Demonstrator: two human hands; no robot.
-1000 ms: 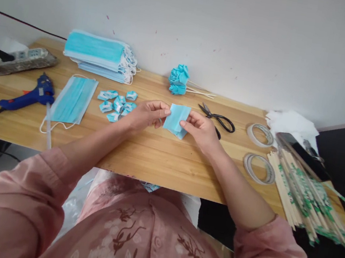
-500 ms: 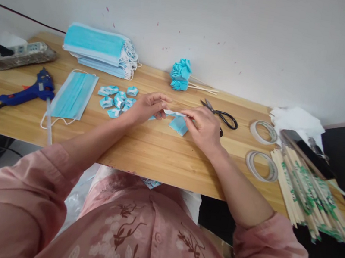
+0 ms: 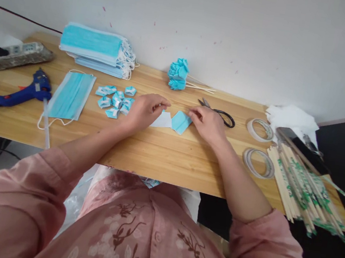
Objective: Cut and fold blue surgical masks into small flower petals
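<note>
My left hand (image 3: pixel 145 111) is over the left end of a white-faced cut piece of mask fabric (image 3: pixel 162 121) lying flat on the table; its index finger reaches forward, with a gap to the thumb. Beside that piece lies a light blue piece of mask fabric (image 3: pixel 181 122). My right hand (image 3: pixel 206 122) is closed, fingertips together at the blue piece's upper right corner; whether they grip anything is hidden. Left of my left hand are several small folded blue-and-white mask pieces (image 3: pixel 117 99). Black-handled scissors (image 3: pixel 227 116) lie behind my right hand, partly covered.
Left are a blue glue gun (image 3: pixel 36 89), a single mask (image 3: pixel 72 95), a power strip (image 3: pixel 23 55) and a mask stack (image 3: pixel 90 44). Blue fabric flowers (image 3: pixel 178 74) on sticks lie at the back. Tape rolls (image 3: pixel 257 163), a phone (image 3: pixel 300 149) and wrapped chopsticks (image 3: pixel 307 189) are right.
The white piece, held up between both hands before, now lies flat on the table. My hands have moved slightly apart, and the blue piece shows more fully.
</note>
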